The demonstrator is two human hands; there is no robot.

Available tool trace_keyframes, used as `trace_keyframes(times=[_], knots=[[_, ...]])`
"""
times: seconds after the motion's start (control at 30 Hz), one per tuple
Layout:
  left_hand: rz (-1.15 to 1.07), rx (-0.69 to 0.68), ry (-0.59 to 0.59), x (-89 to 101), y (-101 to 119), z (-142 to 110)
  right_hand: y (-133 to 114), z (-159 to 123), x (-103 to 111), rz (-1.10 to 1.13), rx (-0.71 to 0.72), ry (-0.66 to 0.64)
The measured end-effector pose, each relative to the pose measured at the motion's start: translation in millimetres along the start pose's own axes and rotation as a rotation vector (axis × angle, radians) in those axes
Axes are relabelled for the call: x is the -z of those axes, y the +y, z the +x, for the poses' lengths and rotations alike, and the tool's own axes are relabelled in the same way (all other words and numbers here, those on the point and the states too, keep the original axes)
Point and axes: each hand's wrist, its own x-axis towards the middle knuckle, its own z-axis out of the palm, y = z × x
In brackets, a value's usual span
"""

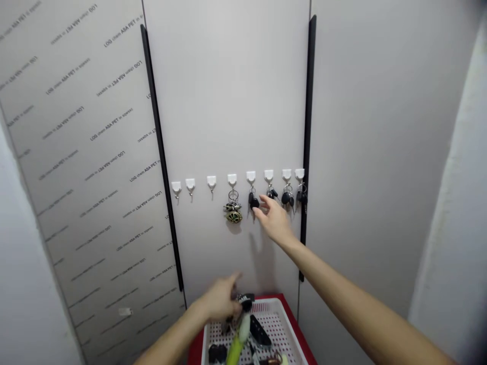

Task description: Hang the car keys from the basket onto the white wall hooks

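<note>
Pale wall panel [228, 101]: one, upright in front of you, between two long black strips, left [162, 157] and right [309, 126]. Printed panel [99, 152]: one, to the left, lettered in slanting rows.

White basket [279, 332]: one, perforated, below the panel on a red surface [195, 352]. Contents include a yellow-green item [236, 347] with a pale end, a long black item [259, 330] and a dark bundle [217, 353].

Your right hand [274, 219]: raised to the hook row, fingers parted and open, thumb and forefinger just beside the black-headed keys [254, 204] on the fifth hook from the left; contact cannot be made out.

Your left hand [221, 302]: blurred, at the far left part of the basket, among dark items; whether it grips any of them, you cannot tell from this view.

Ornate key ring [233, 216]: one, with a gold-and-green oval charm, hanging from the fourth hook. Further dark key bunches, one each on the sixth [271, 193], seventh [288, 197] and eighth [302, 196] hooks.

White hooks [211, 181]: eight, in a row across the panel; the three leftmost bear nothing.
</note>
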Motion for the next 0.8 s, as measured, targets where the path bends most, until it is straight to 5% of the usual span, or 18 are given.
trace_keyframes(times=[0.13,0.3,0.43,0.57,0.67,0.8], knots=[[-0.037,-0.003,0.62,44.2,45,36,-3,16,-13,-0.157,-0.063,-0.045],[0.05,0.027,0.919,56.8,79,72,-1,19,-23,-0.121,-0.17,-0.042],[-0.201,0.009,0.848,57.9,91,78,-3,23,-14,0.25,-0.231,-0.055],[-0.682,-0.204,0.707,86.5,118,67,-19,41,6,0.57,-0.225,-0.037],[-0.852,-0.307,0.707,111.8,141,62,-36,61,16,0.552,-0.184,-0.054],[-0.718,-0.202,0.576,128.4,152,67,-48,79,14,0.347,-0.125,-0.246]])
